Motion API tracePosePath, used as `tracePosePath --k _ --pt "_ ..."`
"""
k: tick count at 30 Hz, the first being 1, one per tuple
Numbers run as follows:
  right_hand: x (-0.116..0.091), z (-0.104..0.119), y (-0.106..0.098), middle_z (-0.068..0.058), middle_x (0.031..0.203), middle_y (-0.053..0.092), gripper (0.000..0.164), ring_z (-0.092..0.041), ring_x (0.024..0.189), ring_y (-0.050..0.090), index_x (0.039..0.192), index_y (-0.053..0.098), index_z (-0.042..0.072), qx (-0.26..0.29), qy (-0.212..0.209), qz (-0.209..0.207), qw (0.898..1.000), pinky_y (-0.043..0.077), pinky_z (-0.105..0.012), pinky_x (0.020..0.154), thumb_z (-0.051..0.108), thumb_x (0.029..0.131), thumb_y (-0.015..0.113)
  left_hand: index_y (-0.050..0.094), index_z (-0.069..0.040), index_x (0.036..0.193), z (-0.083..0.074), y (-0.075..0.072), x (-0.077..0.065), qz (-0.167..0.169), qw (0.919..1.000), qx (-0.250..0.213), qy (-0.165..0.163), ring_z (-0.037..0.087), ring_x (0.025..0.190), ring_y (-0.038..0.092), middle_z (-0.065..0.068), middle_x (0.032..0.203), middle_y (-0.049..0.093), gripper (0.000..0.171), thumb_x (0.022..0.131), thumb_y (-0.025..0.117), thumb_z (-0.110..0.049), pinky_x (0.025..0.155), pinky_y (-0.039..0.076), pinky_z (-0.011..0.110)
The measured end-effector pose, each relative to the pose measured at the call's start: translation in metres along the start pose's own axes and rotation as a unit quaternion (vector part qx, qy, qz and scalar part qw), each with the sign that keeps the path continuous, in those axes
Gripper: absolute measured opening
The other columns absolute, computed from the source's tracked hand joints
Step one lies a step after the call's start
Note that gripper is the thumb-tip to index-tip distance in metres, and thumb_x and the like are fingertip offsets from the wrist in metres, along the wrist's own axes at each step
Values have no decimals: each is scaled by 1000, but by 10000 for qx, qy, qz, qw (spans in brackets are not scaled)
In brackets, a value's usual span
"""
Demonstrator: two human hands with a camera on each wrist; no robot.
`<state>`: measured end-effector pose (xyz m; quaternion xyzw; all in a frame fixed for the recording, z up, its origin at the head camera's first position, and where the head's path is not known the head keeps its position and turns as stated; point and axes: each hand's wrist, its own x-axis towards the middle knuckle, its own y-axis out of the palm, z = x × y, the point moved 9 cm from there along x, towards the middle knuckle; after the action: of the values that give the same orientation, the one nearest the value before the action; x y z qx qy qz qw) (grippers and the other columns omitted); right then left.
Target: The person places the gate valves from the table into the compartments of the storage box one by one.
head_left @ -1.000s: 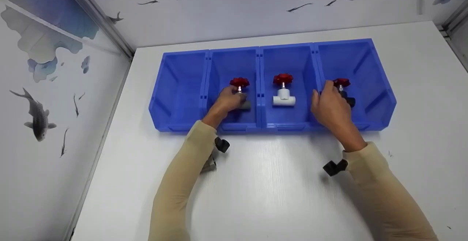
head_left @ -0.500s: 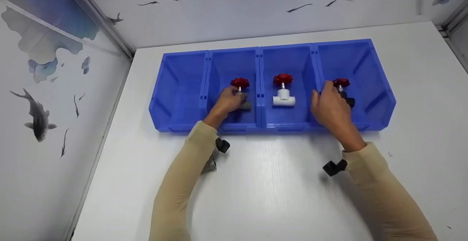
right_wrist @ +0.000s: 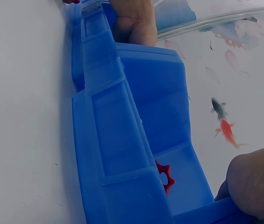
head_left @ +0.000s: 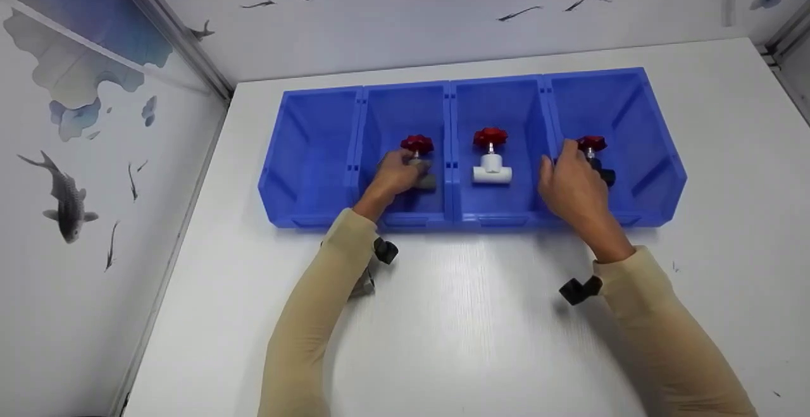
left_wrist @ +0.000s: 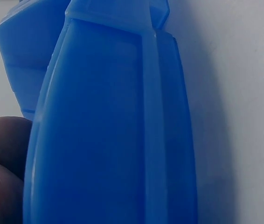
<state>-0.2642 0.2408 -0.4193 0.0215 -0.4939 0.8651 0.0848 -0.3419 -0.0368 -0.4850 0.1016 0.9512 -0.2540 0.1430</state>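
On the white table (head_left: 468, 322) stood blue bins (head_left: 319, 151); the left hand (head_left: 395, 174) pinched the grey valve (head_left: 426, 181), second bin from left; the right hand (head_left: 574, 186), grip hidden, was by the black valve (head_left: 607, 176), rightmost bin.

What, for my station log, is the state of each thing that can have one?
Grey valve: binned, held, setting unclear
White valve: binned, untouched, setting unclear
Black valve: binned, partly hidden, setting unclear
Blue bins: open-topped, side by side
Left grip: holding grey valve
Right grip: beside black valve, hold unclear
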Motion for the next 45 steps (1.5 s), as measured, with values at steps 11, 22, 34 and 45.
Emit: tracePosePath --k 11,22,34,45 --pt "1 -2 1 -33 96 56 45 -53 78 60 124 41 -14 24 71 123 9999 45 -62 63 26 105 40 56 1 135 1 -1 0 39 9998 161 -127 25 120 55 15 132 59 47 96 64 -24 103 43 38" --pt "1 -3 2 -33 98 56 45 -53 82 60 125 40 -14 6 147 195 9997 45 -62 65 26 105 39 56 0 135 2 -1 -1 104 9996 259 -106 25 120 54 14 133 59 47 97 64 -26 104 42 39" --pt "0 0 2 -33 96 57 46 -53 78 60 126 40 -15 28 31 67 10000 45 -62 63 26 105 40 60 2 127 -2 -2 -1 19 9995 248 187 24 108 55 15 127 61 39 95 63 -19 97 45 39" --pt "1 -1 2 -34 98 57 47 -53 79 60 128 39 -15 21 65 97 9999 46 -63 63 26 105 39 53 3 136 -2 -1 -4 79 9997 237 39 27 121 54 16 135 57 47 97 62 -21 103 43 39"
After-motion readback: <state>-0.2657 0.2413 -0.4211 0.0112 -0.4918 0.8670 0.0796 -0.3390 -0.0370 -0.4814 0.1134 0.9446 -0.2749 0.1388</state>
